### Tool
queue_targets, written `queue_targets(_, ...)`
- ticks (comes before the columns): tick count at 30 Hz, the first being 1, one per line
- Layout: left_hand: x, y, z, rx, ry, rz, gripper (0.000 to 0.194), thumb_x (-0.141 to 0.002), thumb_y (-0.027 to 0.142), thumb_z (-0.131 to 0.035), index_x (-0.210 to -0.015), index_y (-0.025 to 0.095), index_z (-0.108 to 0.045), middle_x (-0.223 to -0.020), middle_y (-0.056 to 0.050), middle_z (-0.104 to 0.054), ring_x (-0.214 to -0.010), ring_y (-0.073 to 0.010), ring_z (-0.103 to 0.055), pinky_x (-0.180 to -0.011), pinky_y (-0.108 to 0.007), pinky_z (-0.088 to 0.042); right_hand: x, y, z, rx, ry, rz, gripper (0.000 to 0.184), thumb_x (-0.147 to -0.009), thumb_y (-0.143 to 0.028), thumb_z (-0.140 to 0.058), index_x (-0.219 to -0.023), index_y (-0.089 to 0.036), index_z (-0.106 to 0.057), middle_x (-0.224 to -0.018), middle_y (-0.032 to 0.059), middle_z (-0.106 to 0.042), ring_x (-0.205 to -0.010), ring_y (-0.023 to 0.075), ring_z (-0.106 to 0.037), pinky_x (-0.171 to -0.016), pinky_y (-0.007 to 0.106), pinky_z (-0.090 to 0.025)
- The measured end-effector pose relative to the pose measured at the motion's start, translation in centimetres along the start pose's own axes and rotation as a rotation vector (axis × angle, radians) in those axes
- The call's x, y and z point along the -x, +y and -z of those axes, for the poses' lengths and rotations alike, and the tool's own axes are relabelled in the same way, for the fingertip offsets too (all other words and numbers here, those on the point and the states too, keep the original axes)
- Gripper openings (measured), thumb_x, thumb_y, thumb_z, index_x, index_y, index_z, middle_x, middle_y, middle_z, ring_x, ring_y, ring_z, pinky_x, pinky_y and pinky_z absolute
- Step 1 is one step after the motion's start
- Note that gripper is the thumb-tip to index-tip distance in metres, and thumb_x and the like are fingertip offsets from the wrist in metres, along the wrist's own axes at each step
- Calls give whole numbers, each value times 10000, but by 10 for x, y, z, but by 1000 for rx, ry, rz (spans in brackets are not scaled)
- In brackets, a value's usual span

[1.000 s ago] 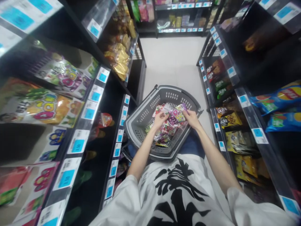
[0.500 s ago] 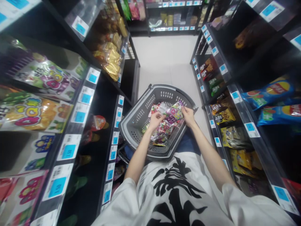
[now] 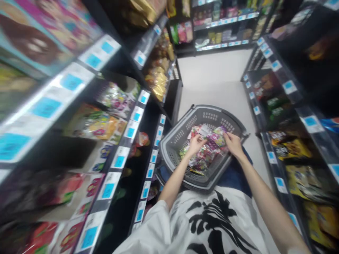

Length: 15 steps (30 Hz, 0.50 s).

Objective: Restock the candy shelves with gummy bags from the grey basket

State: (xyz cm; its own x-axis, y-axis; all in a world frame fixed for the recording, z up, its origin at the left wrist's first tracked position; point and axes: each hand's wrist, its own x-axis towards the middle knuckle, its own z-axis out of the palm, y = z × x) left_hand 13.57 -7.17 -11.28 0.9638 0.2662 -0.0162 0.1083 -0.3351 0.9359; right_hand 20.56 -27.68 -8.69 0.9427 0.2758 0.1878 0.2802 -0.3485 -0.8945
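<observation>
A grey shopping basket [image 3: 174,150] with slotted walls rests at my lap. Small shiny candy packets [image 3: 202,157] lie heaped inside it. Over the heap a purple and green candy packet [image 3: 217,137] is stretched between my hands. My right hand [image 3: 233,144] is closed on its right end, thumb and fingers pinching the edge. Near the left end my left hand [image 3: 196,144] is closed, its fingertips pinched on the packet; the exact grip is blurred.
Shelves with price labels [image 3: 116,160] line the left, holding bagged sweets [image 3: 100,127] and gold-wrapped packs [image 3: 157,83]. Yellow snack bags [image 3: 295,148] fill shelves on the right. Pale floor [image 3: 212,70] runs between them to another shelf [image 3: 222,44] at the far end.
The view has swung left and up, so the basket and hands sit further right and lower in the picture. Both hands keep their hold on the packet.
</observation>
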Motion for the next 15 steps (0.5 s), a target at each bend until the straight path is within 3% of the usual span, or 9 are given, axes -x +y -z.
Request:
queue_targets(2, -1, 7, 11, -112, 32, -63, 164, -777, 139, -703, -921, 147, -624, -787, -17, -684, -721, -130, -647, -700, -238, -515, -1, 8, -1, 104, -44, 45, 482, -935, -553, -489, -614, -194, -520, -543, -9, -466, -543, 139, -430, -566, 273, -295)
queue_targets(4, -5, 20, 34, -224, 75, -133, 203, -796, 119, -677, -990, 160, -641, -922, -47, -701, -859, -158, -661, -828, -283, -535, -4, 22, -5, 228, -155, 125, 427, -948, -503, -452, -729, -191, -643, -645, 38, -629, -603, 183, -578, -608, 283, -366)
queue_targets(8, -16, 73, 119, -472, 245, -251, 223, -898, 173, -568, -1112, 165, -630, -1174, -105, -640, -1165, -229, -560, -1092, -385, -428, -8, 50, -15, 478, -320, 244, 441, -953, -451, -390, -1013, -206, -752, -949, 108, -770, -796, 286, -722, -664, 333, -465)
queue_targets(10, -23, 107, 167, -806, 393, -318, 273, -961, 211, -476, -1197, 148, -599, -1234, -127, -599, -1208, -249, -518, -1097, -385, -417, -9, 59, -18, 574, -376, 275, 466, -968, -456, -368, -1078, -221, -756, -967, 101, -774, -831, 310, -734, -661, 351, -488)
queue_targets(13, -31, 148, 228, -1209, 585, -151, 341, -978, 213, -442, -1281, 88, -533, -1278, -180, -556, -1248, -296, -483, -1087, -414, -417, -11, 65, -19, 649, -416, 274, 494, -983, -477, -352, -1136, -227, -751, -919, 91, -777, -826, 326, -741, -650, 366, -507)
queue_targets(15, -35, 161, 254, -1339, 607, 45, 356, -972, 206, -462, -1291, 55, -509, -1318, -214, -532, -1272, -319, -477, -1067, -424, -434, -12, 67, -18, 663, -422, 265, 512, -985, -483, -343, -1158, -220, -746, -925, 92, -777, -823, 333, -743, -649, 375, -517)
